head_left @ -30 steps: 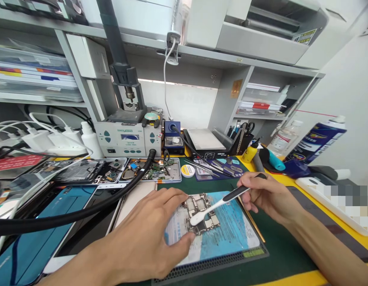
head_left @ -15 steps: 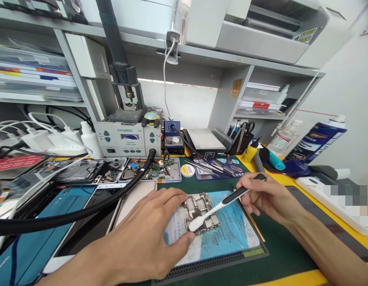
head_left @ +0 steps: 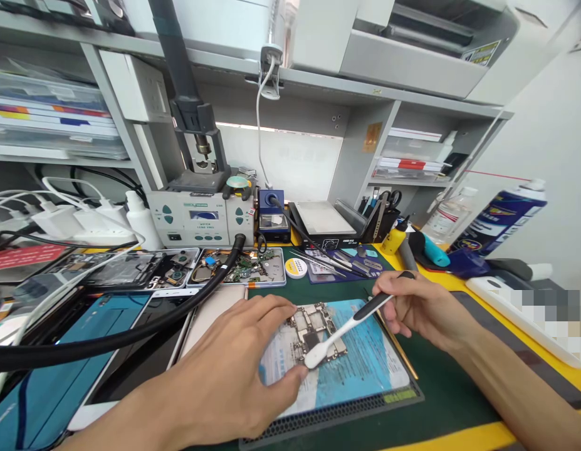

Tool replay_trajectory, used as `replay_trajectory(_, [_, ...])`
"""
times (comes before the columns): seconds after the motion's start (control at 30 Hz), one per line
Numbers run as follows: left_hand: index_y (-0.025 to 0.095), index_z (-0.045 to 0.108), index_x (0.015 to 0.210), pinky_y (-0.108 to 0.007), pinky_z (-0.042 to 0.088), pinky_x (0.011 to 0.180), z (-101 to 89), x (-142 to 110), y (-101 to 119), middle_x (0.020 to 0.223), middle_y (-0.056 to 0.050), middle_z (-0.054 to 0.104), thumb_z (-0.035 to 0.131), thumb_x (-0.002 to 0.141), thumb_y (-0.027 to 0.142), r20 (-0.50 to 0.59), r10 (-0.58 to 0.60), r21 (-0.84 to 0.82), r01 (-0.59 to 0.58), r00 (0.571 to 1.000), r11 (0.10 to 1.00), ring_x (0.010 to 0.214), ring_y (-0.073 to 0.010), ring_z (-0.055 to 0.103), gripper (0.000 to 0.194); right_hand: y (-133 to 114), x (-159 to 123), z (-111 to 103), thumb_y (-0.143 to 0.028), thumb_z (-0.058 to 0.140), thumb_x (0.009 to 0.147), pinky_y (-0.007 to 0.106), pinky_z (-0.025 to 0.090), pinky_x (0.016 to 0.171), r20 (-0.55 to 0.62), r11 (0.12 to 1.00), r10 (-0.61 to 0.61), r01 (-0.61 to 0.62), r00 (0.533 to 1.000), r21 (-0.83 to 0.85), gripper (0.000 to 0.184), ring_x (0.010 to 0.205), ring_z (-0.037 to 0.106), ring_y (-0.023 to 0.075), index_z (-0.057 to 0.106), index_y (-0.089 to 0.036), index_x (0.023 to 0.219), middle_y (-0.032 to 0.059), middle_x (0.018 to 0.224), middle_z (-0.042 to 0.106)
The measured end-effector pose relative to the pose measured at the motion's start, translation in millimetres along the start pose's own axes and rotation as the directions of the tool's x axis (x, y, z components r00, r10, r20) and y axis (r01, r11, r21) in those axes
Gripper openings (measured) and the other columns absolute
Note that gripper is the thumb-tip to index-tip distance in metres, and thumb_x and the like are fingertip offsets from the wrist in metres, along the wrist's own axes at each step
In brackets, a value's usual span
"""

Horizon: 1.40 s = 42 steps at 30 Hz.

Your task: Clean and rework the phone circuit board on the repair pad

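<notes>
Bare phone logic board (head_left: 311, 339) is lying on a scuffed blue-and-white pad (head_left: 360, 379), white toothbrush (head_left: 353, 321) head right over its lower edge. Right hand (head_left: 419, 308): grip's pinching the black handle. Left hand (head_left: 231, 360): grip's spread, thumb and fingertips at the board's edges. Green mat (head_left: 443, 401) under the pad, hot-air station (head_left: 203, 220) behind on the yellow counter (head_left: 459, 438).

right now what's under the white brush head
Under the brush head is the near edge of the circuit board, on a blue-and-white mat. The bristles and the patch of board directly beneath are covered.
</notes>
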<state>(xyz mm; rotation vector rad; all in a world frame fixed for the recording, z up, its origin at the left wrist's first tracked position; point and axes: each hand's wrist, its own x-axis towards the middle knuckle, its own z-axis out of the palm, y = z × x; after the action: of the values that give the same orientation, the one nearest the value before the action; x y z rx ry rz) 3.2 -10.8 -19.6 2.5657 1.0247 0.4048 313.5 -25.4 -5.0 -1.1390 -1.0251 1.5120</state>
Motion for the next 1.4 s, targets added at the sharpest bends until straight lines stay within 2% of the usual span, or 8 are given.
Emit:
replay_trajectory(0.23, [0.020, 0.055, 0.142, -0.050, 0.044, 0.116, -1.5, 1.0, 2.0, 0.146, -0.010, 0.058, 0.061, 0.090, 0.048, -0.010, 0.004, -0.008, -0.004, 1.000, 1.000, 0.133, -0.0320, 0.056, 0.060, -1.8, -1.7, 0.7, -0.031, 0.084, 0.074, 0.017, 0.048, 0.032, -0.013, 1.000, 0.008, -0.009, 1.000, -0.011, 0.020, 0.041, 0.066, 0.0162, 0.076, -0.013, 0.076, 0.0054, 0.056, 0.072])
replay_trajectory(0.43, [0.021, 0.056, 0.140, -0.046, 0.046, 0.114, -0.6, 1.6, -0.2, 0.143, -0.008, 0.061, 0.058, 0.092, 0.041, -0.034, 0.022, -0.001, -0.022, 0.999, 1.000, 0.131, -0.0293, 0.057, 0.052, -2.2, -1.5, -2.4, -0.029, 0.081, 0.074, 0.014, 0.044, 0.031, -0.052, 1.000, -0.016, 0.017, 0.999, 0.015, 0.016, 0.037, 0.063, 0.0134, 0.074, -0.015, 0.070, 0.0020, 0.049, 0.068])
replay_trajectory(0.67, [0.022, 0.054, 0.141, -0.062, 0.037, 0.118, 1.5, 0.9, 4.6, 0.146, -0.011, 0.057, 0.063, 0.088, 0.053, -0.009, -0.012, 0.005, 0.012, 1.000, 1.000, 0.132, -0.0363, 0.055, 0.063, -1.5, -2.3, 2.4, -0.035, 0.085, 0.078, 0.016, 0.048, 0.033, 0.002, 1.000, 0.019, -0.019, 1.000, -0.016, 0.024, 0.043, 0.067, 0.0151, 0.077, -0.012, 0.082, 0.0054, 0.060, 0.073])
replay_trajectory(0.77, [0.022, 0.056, 0.137, -0.059, 0.040, 0.116, 2.3, 1.4, 6.3, 0.141, -0.011, 0.060, 0.062, 0.088, 0.052, -0.024, -0.034, -0.007, 0.034, 0.999, 0.999, 0.129, -0.0345, 0.058, 0.057, -1.0, -1.5, 2.5, -0.035, 0.085, 0.079, 0.016, 0.049, 0.034, 0.004, 0.999, 0.042, -0.042, 0.999, -0.020, 0.026, 0.043, 0.068, 0.0153, 0.078, -0.011, 0.085, 0.0068, 0.063, 0.075])
replay_trajectory(0.9, [0.022, 0.058, 0.135, -0.052, 0.046, 0.112, 1.6, 2.5, 4.4, 0.139, -0.010, 0.062, 0.062, 0.089, 0.050, -0.042, -0.017, -0.027, 0.016, 0.999, 1.000, 0.127, -0.0328, 0.058, 0.054, -2.1, 0.6, -2.4, -0.033, 0.084, 0.076, 0.015, 0.047, 0.031, -0.050, 0.999, 0.047, -0.047, 0.998, 0.004, 0.021, 0.040, 0.066, 0.0145, 0.077, -0.013, 0.077, 0.0038, 0.056, 0.072])
replay_trajectory(1.1, [0.023, 0.058, 0.136, -0.048, 0.046, 0.113, 1.4, 2.5, 2.7, 0.141, -0.008, 0.061, 0.063, 0.089, 0.050, -0.040, -0.018, -0.033, 0.017, 0.999, 0.999, 0.129, -0.0313, 0.057, 0.055, -5.1, 0.3, -4.2, -0.030, 0.084, 0.071, 0.015, 0.046, 0.030, -0.083, 0.999, 0.049, -0.048, 0.995, 0.014, 0.018, 0.039, 0.064, 0.0149, 0.076, -0.014, 0.071, 0.0040, 0.051, 0.069])
replay_trajectory(1.2, [0.023, 0.058, 0.136, -0.048, 0.046, 0.114, 1.1, 1.4, 3.6, 0.141, -0.008, 0.061, 0.063, 0.090, 0.049, -0.039, -0.024, -0.032, 0.022, 0.999, 0.999, 0.129, -0.0310, 0.057, 0.053, -4.9, 0.3, -2.8, -0.029, 0.084, 0.070, 0.016, 0.046, 0.030, -0.093, 1.000, 0.023, -0.022, 0.995, 0.018, 0.018, 0.039, 0.064, 0.0157, 0.075, -0.013, 0.069, 0.0038, 0.049, 0.068])
replay_trajectory(1.4, [0.022, 0.058, 0.135, -0.048, 0.047, 0.113, 0.3, 0.3, 3.9, 0.142, -0.009, 0.060, 0.063, 0.090, 0.049, -0.042, -0.030, -0.039, 0.028, 0.999, 0.999, 0.130, -0.0320, 0.057, 0.053, -5.9, 1.5, -3.3, -0.029, 0.085, 0.066, 0.015, 0.045, 0.029, -0.164, 0.998, -0.042, 0.051, 0.986, 0.048, 0.018, 0.036, 0.060, 0.0126, 0.074, -0.015, 0.065, -0.0031, 0.040, 0.057])
